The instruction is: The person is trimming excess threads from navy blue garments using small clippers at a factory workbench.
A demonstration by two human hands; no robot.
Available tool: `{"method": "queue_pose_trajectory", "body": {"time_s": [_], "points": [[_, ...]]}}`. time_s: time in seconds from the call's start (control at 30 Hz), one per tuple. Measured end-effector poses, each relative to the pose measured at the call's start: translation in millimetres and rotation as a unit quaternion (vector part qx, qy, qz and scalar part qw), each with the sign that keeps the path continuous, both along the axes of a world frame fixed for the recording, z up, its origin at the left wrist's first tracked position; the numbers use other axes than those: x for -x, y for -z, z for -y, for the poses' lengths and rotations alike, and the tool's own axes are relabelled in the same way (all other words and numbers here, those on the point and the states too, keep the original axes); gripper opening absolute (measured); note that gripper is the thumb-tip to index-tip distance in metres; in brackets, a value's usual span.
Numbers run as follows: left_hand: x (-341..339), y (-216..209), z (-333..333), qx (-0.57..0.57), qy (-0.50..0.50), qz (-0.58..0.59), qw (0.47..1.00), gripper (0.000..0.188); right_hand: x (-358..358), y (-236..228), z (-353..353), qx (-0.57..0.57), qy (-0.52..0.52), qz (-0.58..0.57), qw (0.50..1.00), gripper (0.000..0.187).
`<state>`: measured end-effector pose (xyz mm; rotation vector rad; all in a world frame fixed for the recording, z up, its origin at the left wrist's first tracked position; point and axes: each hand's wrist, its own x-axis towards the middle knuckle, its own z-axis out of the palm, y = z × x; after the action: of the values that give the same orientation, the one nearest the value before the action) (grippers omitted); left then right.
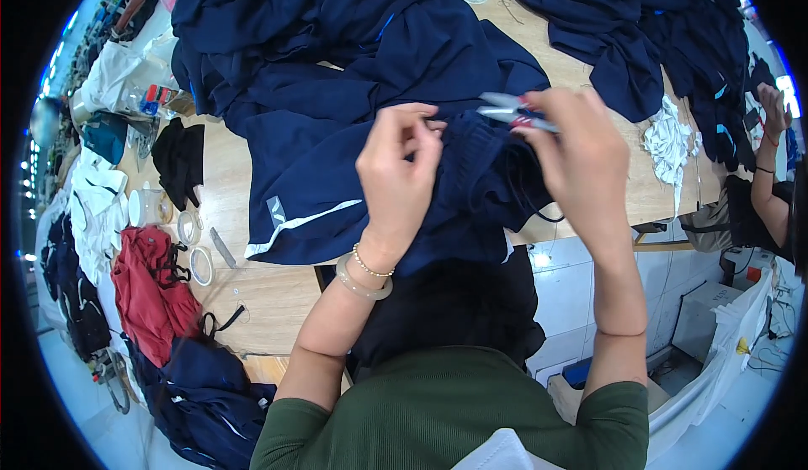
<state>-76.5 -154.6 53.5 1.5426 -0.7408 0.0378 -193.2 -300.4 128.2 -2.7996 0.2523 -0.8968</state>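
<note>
A pair of thread snips (503, 106) with silvery blades and red-and-white grips is in my right hand (585, 154), closed around them, with the blades toward my left hand. My left hand (396, 167) is pinched just left of the snips; what its fingers hold, if anything, is too small to make out. Beneath both hands lies a navy garment (328, 163) with a gathered waistband (475, 154), a dark drawcord and a white stripe along one leg. Part of the garment hangs over the table's near edge toward my lap.
Navy garments are heaped along the far side of the wooden table (269, 302). At left lie a red garment (151, 289), tape rolls (201, 265), a utility knife (222, 248) and black cloth (178, 163). White scraps (667, 146) lie at right. Another person's hand (773, 112) shows at far right.
</note>
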Motion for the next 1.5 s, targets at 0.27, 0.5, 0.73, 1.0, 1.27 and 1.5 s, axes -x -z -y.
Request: {"method": "queue_pose_trajectory", "body": {"time_s": [0.27, 0.5, 0.73, 1.0, 1.27, 1.5], "points": [[4.6, 20.0, -58.5, -0.051, -0.115, -0.007, 0.992, 0.015, 47.8, 59.6, -40.1, -0.573, 0.074, 0.082, 0.812, 0.028], [60.9, 42.5, -70.3, -0.262, 0.194, 0.115, 0.938, 0.033, -4.3, 86.2, -63.1, -0.335, 0.049, 0.1, 0.936, 0.018], [40.9, 54.7, -77.0, -0.141, -0.025, 0.092, 0.985, 0.025, 43.0, 83.3, 26.7, -0.591, 0.144, 0.076, 0.79, 0.017], [28.5, 60.4, -49.6, -0.124, -0.049, 0.119, 0.984, 0.018, 47.1, 107.1, 26.9, -0.573, 0.169, 0.078, 0.798, 0.016], [30.9, 62.0, -19.2, -0.142, -0.002, 0.025, 0.99, 0.015, 46.8, 110.7, 27.2, -0.524, 0.18, 0.057, 0.831, 0.018], [14.5, 68.7, -13.8, -0.105, -0.028, 0.106, 0.988, 0.002, 47.7, 95.9, 26.8, -0.511, 0.165, 0.034, 0.843, 0.016]]}}
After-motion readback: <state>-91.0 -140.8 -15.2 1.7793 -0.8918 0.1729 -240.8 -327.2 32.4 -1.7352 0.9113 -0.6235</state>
